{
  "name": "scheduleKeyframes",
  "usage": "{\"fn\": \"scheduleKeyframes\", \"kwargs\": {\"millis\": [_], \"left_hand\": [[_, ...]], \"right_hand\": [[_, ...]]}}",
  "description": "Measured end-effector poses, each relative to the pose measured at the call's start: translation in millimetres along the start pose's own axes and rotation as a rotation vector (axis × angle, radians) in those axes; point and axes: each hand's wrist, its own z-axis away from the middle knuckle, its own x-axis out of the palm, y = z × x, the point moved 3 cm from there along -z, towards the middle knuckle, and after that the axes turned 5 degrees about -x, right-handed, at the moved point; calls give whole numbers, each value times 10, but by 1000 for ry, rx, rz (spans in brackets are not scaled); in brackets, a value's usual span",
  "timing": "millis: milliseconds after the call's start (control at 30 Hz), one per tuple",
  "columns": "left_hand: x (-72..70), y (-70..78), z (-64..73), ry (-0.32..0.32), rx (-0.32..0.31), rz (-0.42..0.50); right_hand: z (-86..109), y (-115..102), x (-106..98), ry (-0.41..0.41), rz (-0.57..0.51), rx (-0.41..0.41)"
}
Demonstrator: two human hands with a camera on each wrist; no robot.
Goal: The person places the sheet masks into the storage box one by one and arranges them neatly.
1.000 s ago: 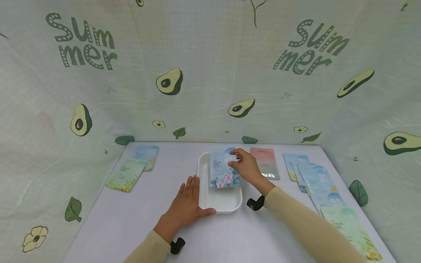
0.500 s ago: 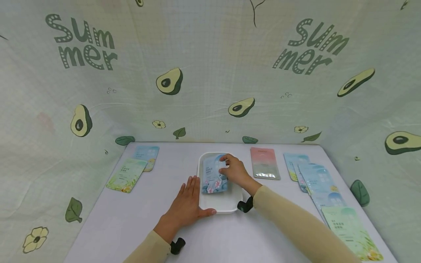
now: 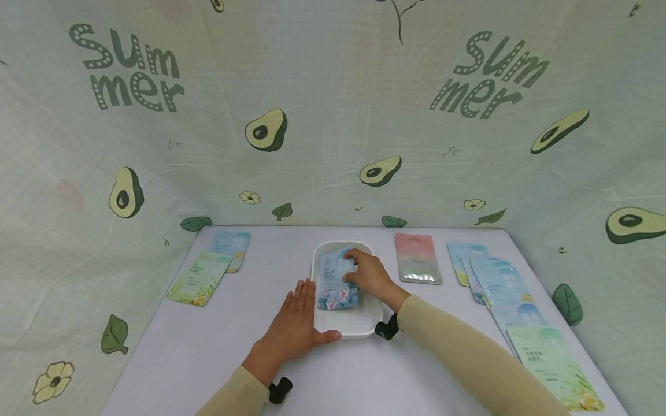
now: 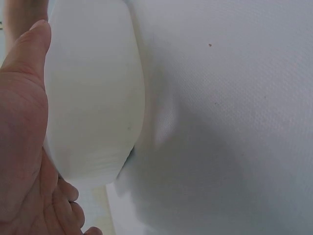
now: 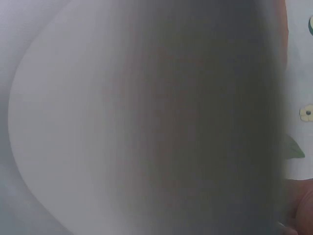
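In the head view a white tray (image 3: pixel 359 322) lies at the middle of the table. My left hand (image 3: pixel 291 323) rests against its left side, fingers straight and thumb along the near edge. The left wrist view shows the tray's outer wall (image 4: pixel 93 93) beside the palm. With thumb and fingers, my right hand (image 3: pixel 370 276) pinches the right edge of a blue sheet mask packet (image 3: pixel 335 283) printed with pink flowers. The packet lies flat over the tray's left half, inside the rim. A blurred pale surface fills most of the right wrist view, with a fingertip (image 5: pixel 305 210) at lower right.
A pink and silver packet (image 3: pixel 418 260) lies right of the tray. Farther right, several blue packets (image 3: pixel 502 283) overlap in a row with a green one (image 3: pixel 557 364) nearest. At the left, a green packet (image 3: pixel 200 277) partly covers a blue one (image 3: pixel 231 245).
My right hand has brought the flowered packet left and down into the tray, then slightly nearer. The left hand has stayed in place at the tray.
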Motion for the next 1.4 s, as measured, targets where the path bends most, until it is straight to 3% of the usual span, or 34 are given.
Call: {"fn": "scheduleKeyframes", "kwargs": {"millis": [300,600,733,933,1100,1267,1400], "left_hand": [[5,-11,3,4,0,9],[-30,10,6,14,6,8],[-34,19,7,8,-3,5],[-26,24,22,-1,-16,8],[4,10,25,-6,-36,5],[8,16,24,-5,-31,26],[13,7,16,-11,-35,37]], "right_hand": [[-5,-12,-4,1,11,-4],[8,-55,-56,-62,18,37],[38,-77,-102,-86,68,68],[99,-43,-325,28,165,21],[143,260,-556,133,275,-35],[246,804,-674,111,446,-25],[366,1147,-746,85,522,-17]]}}
